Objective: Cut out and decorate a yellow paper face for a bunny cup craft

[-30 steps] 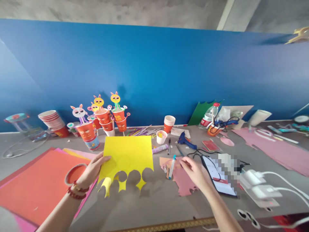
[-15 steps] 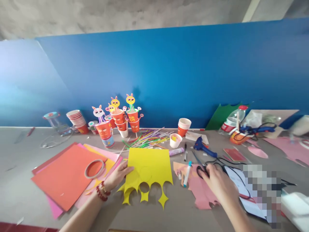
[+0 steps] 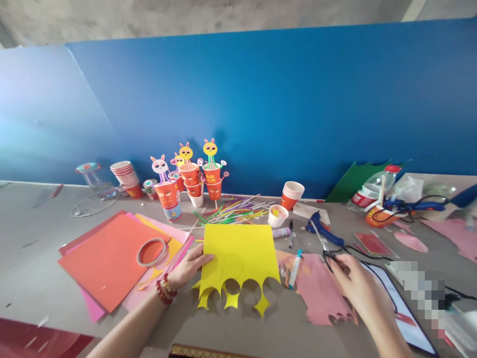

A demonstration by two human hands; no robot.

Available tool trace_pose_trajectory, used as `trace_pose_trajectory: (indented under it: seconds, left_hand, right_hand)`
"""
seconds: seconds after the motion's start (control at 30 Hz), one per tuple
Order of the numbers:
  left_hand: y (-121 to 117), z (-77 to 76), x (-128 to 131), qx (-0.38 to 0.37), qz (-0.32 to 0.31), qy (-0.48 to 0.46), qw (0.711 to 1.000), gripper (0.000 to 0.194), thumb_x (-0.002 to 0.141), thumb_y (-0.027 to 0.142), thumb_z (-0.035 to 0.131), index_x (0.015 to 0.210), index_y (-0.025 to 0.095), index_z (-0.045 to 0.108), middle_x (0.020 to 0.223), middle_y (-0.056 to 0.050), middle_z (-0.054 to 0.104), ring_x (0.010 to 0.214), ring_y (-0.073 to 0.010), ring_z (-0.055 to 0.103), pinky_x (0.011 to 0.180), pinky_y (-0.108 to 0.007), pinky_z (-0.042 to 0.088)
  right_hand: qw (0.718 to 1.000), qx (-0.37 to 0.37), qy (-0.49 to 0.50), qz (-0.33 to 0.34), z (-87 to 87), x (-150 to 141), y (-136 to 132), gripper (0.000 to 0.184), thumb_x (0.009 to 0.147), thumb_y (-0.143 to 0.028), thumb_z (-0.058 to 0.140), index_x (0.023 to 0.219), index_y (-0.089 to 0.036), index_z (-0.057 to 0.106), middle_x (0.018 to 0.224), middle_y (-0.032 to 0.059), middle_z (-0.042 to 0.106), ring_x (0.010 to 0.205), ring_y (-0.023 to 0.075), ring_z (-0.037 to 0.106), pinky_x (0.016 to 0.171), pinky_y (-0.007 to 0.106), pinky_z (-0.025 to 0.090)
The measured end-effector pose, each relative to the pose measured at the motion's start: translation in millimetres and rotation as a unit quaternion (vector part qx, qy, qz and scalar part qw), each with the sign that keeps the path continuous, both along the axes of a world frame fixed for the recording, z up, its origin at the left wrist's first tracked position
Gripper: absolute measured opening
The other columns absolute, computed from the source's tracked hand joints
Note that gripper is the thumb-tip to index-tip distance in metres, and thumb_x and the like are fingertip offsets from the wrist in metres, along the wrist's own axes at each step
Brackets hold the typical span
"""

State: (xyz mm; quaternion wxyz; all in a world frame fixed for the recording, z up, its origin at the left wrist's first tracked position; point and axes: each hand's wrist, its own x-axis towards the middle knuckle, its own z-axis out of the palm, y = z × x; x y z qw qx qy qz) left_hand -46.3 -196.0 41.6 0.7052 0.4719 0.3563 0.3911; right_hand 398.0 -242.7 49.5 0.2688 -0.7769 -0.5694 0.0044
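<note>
My left hand (image 3: pixel 188 268) pinches the left edge of a yellow paper sheet (image 3: pixel 238 253) and holds it just above the grey table (image 3: pixel 231 328). Round pieces have been cut out of the sheet's lower edge, and pencil circles show on it. My right hand (image 3: pixel 354 286) is closed around the handles of black scissors (image 3: pixel 323 244), whose blades point up and away over pink paper scraps (image 3: pixel 320 293). A white marker with a blue cap (image 3: pixel 294 262) lies between the two hands.
Orange, pink and yellow sheets (image 3: pixel 108 258) with a tape roll (image 3: pixel 151 251) lie left. Decorated orange cups (image 3: pixel 186 184), coloured straws (image 3: pixel 231 209), a cup stack (image 3: pixel 291 194), a blue glue gun (image 3: pixel 324 231), a bottle (image 3: pixel 368 191) and cables stand behind. A tablet (image 3: pixel 402 318) lies right.
My right hand has closed on the scissors and lifted them off the table. The view has swung left. My left hand keeps hold of the yellow sheet.
</note>
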Motion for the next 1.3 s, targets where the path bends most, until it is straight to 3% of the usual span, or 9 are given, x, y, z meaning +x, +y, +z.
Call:
trace_pose_trajectory:
  seconds: [0.1,0.23,0.33,0.43,0.57,0.73,1.03,1.17,1.3]
  left_hand:
    - [-1,2.2,2,-0.001,-0.001,-0.004,1.000,0.048,0.083,0.040,0.074,0.127,0.023,0.065,0.119,-0.009,0.072,0.108,-0.0313,0.068,0.090,-0.040,0.056]
    - [-1,5.8,4,0.006,0.049,-0.008,0.999,0.051,0.081,0.045,0.075,0.126,0.023,0.065,0.118,-0.010,0.072,0.105,-0.0315,0.069,0.088,-0.040,0.056]
    - [-2,12.4,5,0.030,0.121,-0.020,0.992,0.051,0.081,0.046,0.074,0.125,0.024,0.063,0.121,-0.009,0.071,0.105,-0.0298,0.069,0.087,-0.038,0.057]
    - [-7,25.0,8,0.049,0.177,-0.026,0.983,0.057,0.079,0.046,0.075,0.129,0.024,0.059,0.124,-0.010,0.069,0.105,-0.0288,0.069,0.084,-0.036,0.058]
    - [-21,43.8,13,0.064,0.214,-0.025,0.975,0.063,0.077,0.045,0.077,0.132,0.023,0.057,0.121,-0.011,0.070,0.102,-0.0284,0.069,0.080,-0.034,0.058]
    - [-41,47.8,24,0.070,0.260,-0.024,0.963,0.055,0.080,0.044,0.074,0.128,0.022,0.058,0.115,-0.011,0.071,0.095,-0.0267,0.070,0.074,-0.032,0.059]
    - [-80,18.6,52,0.128,0.355,0.041,0.925,0.049,0.081,0.045,0.074,0.122,0.023,0.062,0.112,-0.010,0.073,0.107,-0.0286,0.068,0.091,-0.035,0.057]
    - [-89,11.1,53,0.147,0.356,0.081,0.919,0.043,0.083,0.044,0.072,0.119,0.020,0.065,0.107,-0.010,0.075,0.105,-0.0292,0.069,0.091,-0.036,0.057]
    - [-96,7.2,52,0.158,0.331,0.119,0.923,0.038,0.085,0.042,0.070,0.117,0.020,0.068,0.107,-0.011,0.075,0.110,-0.0307,0.067,0.094,-0.036,0.055]
  right_hand:
    - [0.988,0.059,0.146,0.007,10.3,-11,-7,0.045,0.072,-0.066,0.056,0.090,-0.024,0.058,0.082,0.0109,0.074,0.064,0.0294,0.070,0.055,0.035,0.052]
    - [0.912,0.073,0.388,0.108,25.8,-54,-27,0.055,0.068,-0.071,0.068,0.090,-0.022,0.058,0.078,0.0093,0.069,0.059,0.0226,0.065,0.054,0.032,0.054]
    - [0.842,-0.028,0.495,0.210,26.8,-100,-47,0.052,0.077,-0.070,0.064,0.090,-0.020,0.060,0.075,0.0046,0.064,0.046,0.0115,0.051,0.045,0.026,0.044]
    - [0.757,-0.116,0.566,0.305,12.8,-143,-65,0.066,0.066,-0.082,0.063,0.085,-0.019,0.054,0.068,0.0002,0.057,0.040,0.0053,0.038,0.039,0.021,0.032]
    - [0.698,-0.200,0.590,0.354,-9.1,-178,-80,0.064,0.070,-0.081,0.062,0.085,-0.020,0.050,0.071,-0.0024,0.052,0.047,0.0039,0.032,0.043,0.017,0.029]
    - [0.668,-0.207,0.607,0.377,-8.7,-195,-85,0.063,0.075,-0.082,0.056,0.088,-0.020,0.049,0.072,-0.0008,0.055,0.047,0.0044,0.035,0.045,0.018,0.030]
    - [0.649,-0.105,0.701,0.277,5.2,-219,-76,0.060,0.081,-0.078,0.053,0.084,-0.018,0.055,0.067,0.0000,0.058,0.039,0.0054,0.040,0.039,0.020,0.032]
    - [0.599,-0.091,0.754,0.254,8.6,-218,-77,0.058,0.084,-0.074,0.054,0.084,-0.016,0.058,0.064,-0.0013,0.057,0.037,0.0037,0.035,0.038,0.019,0.033]
    - [0.585,-0.100,0.769,0.237,12.5,-215,-78,0.056,0.085,-0.071,0.056,0.079,-0.016,0.058,0.064,-0.0014,0.057,0.038,0.0036,0.035,0.039,0.019,0.034]
